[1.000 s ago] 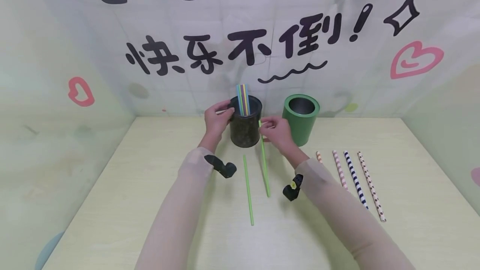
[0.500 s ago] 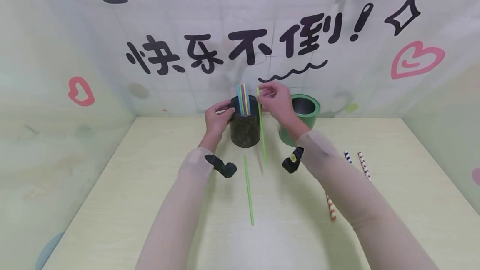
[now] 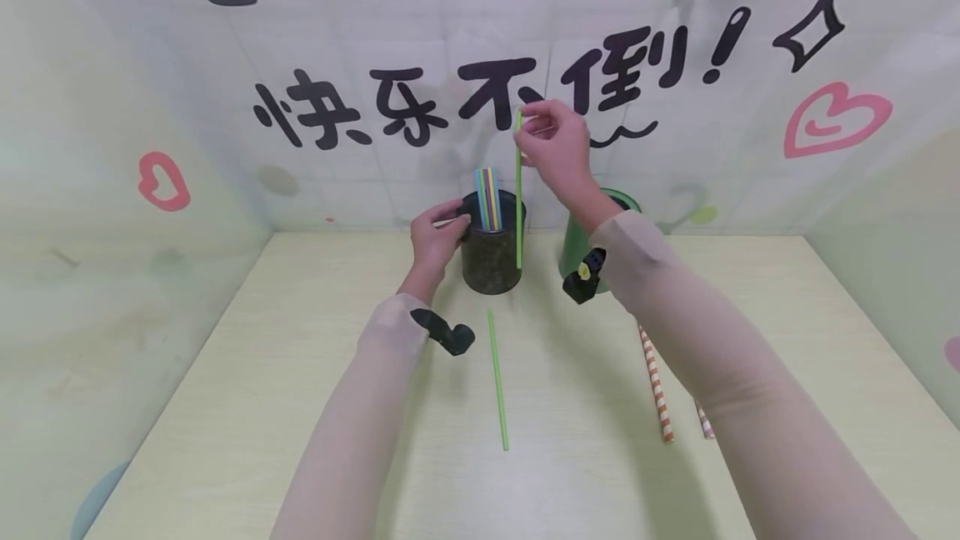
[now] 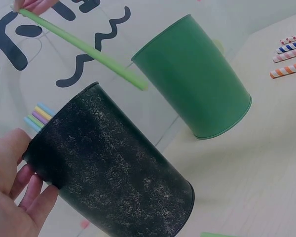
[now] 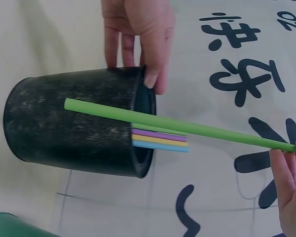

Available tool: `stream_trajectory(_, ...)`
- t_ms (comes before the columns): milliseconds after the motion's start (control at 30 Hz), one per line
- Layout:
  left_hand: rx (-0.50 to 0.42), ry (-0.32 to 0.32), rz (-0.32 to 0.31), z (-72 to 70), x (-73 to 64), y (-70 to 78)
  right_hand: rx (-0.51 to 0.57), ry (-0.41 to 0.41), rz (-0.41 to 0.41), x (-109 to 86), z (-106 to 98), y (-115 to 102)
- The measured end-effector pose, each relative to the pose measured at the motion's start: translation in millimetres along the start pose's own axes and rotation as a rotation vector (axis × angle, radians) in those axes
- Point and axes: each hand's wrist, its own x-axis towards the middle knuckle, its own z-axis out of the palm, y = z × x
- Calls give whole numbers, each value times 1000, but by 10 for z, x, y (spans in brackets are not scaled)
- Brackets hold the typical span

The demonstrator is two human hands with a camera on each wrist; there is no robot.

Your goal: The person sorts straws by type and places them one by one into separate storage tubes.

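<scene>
A pale wood-grained desk (image 3: 258, 348) meets a whitish back wall (image 3: 360, 190) lettered in bold black characters (image 3: 412, 111) (pink hearts (image 3: 835, 119) flank them); pale greenish side walls (image 3: 892, 265) stand left and right.

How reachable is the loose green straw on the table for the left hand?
Likely yes, if freed first: the left hand holds the black cup by its rim, but nothing covers the loose green straw lying in front of the cup.

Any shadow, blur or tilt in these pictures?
Head view: soft shadow on the table beside the right sleeve; left wrist view: the free end of the raised green straw looks soft; right wrist view: turned sideways, so the upright black can looks laid over.
</scene>
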Motion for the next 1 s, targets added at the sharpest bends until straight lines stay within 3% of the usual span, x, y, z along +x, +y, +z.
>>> stream_trajectory(267, 7, 2, 9, 1, -1, -4, 43, 63, -36, 158, 9, -219)
stream_trajectory(467, 11, 6, 10, 0, -5, -6, 53, 81, -55, 209, 86, -270)
stream_trajectory(633, 11, 9, 16, -1, -4, -13, 17, 65, -48, 204, 160, -201)
stream_trajectory(1000, -10, 5, 8, -7, -4, -22, -40, 20, 71, 169, 178, 113)
